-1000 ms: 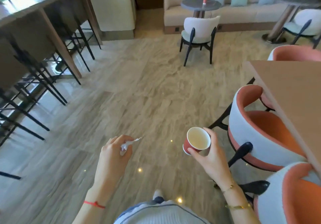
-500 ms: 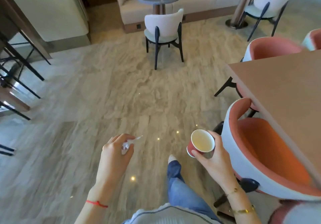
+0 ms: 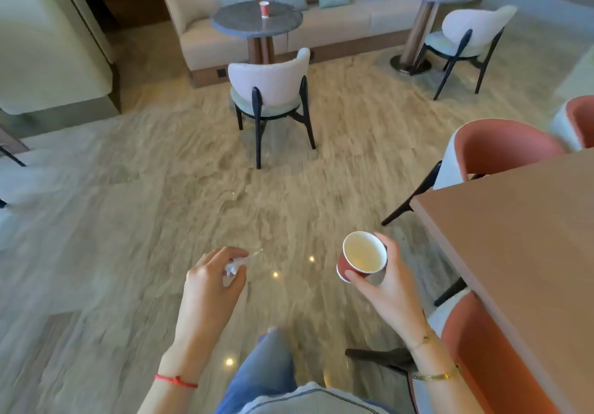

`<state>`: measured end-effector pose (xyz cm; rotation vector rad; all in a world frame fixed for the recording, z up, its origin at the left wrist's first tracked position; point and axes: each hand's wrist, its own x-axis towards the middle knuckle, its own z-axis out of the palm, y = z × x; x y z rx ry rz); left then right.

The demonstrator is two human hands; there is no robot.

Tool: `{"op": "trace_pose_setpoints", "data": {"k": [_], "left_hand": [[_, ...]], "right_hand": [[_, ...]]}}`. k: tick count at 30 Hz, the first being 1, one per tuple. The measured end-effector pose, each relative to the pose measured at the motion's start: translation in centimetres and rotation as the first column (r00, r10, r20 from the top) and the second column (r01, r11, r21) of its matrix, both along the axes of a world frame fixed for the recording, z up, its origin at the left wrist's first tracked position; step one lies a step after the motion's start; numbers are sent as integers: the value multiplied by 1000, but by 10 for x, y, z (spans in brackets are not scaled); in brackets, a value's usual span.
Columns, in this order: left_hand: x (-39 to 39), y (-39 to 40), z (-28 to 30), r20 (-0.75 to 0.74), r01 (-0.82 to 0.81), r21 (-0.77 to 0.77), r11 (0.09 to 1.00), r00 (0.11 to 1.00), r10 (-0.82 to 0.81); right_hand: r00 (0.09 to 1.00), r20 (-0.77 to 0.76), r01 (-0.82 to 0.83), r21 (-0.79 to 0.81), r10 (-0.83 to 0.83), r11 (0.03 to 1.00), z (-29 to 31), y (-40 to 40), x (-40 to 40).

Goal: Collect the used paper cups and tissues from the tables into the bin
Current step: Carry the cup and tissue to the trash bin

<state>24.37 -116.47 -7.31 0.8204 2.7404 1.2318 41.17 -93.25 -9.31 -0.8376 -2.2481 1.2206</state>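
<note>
Paper cup [image 3: 361, 258] comes first as the larger of the 2 held things: it sits right of centre in the lower half of the frame, red outside and pale inside, mouth tilted toward the camera and apparently empty. The right hand [image 3: 385, 288] wraps it from below, thumb across the red wall and fingers curled round the far side. It will likely be very light and thin-walled — a hard squeeze would buckle it, so a loose hold round the middle of the wall, below the rolled rim, seems best.

A second cup [image 3: 264, 9] stands upright on the round grey table [image 3: 283, 26] at the upper centre, well apart from both hands, and should handle the same way.

Smaller still is the tissue [image 3: 239, 261], a crumpled white wisp at lower centre, pinched between thumb and fingertips of the left hand [image 3: 210, 288], one twisted end sticking out to the right. Soft and nearly weightless, it can be gripped anywhere — though it could slip free unnoticed.

No bin is in view.
</note>
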Motion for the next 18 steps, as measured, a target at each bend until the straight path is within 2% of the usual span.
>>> {"op": "trace_pose_setpoints", "data": {"k": [10, 18], "left_hand": [[-206, 174, -19, 34, 88, -5, 996, 996, -88], [-368, 354, 5, -22, 308, -41, 950, 951, -309]], "right_hand": [[993, 8, 121, -20, -121, 992, -27, 154, -175], [949, -44, 313, 9, -313, 950, -7, 301, -305]]}}
